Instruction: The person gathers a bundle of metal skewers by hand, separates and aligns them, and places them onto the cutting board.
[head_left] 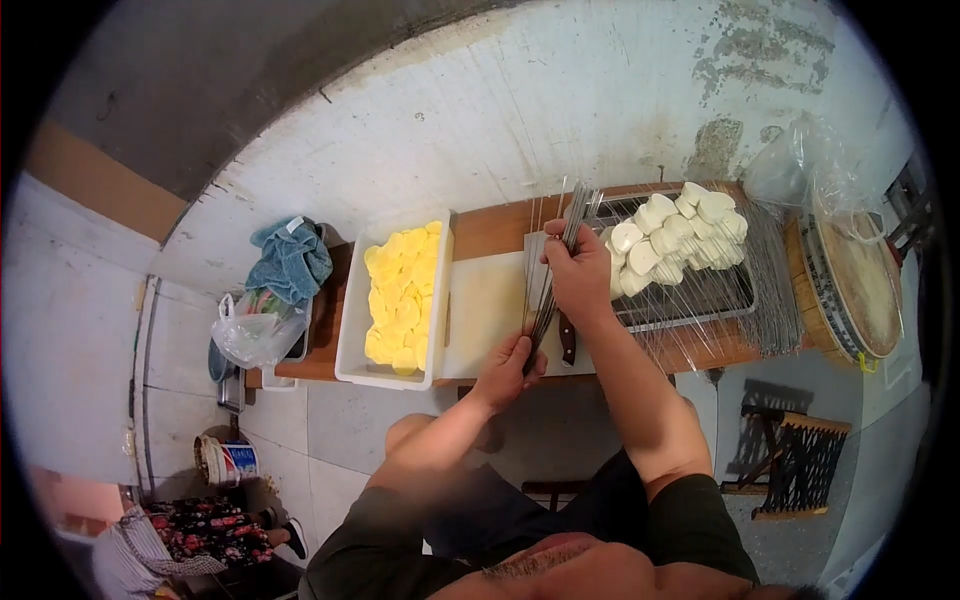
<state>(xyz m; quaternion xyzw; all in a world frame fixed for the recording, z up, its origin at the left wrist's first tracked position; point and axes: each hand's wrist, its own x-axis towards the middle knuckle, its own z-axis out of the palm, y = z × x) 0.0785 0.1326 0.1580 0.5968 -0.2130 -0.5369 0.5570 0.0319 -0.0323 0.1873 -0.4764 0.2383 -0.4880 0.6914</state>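
Observation:
A bundle of thin metal skewers (574,221) stands at a slant between my two hands. My left hand (508,372) is closed round its lower end. Higher up, my right hand (580,272) grips the same bundle, and a few skewers splay out to its left. Beneath them lies a pale cutting board (484,300). A knife with a dark handle (567,341) rests on the board, its blade partly hidden by the skewers and my right arm. To the right, white slices (680,235) threaded on skewers are piled over a metal tray (690,320).
A white tub (345,340) of yellow slices (403,295) stands left of the board. Many loose skewers (772,285) lie beside a round wooden container (850,290) at right. A blue cloth (292,260) and plastic bag (258,330) sit far left. Another person's patterned clothing (205,535) shows lower left.

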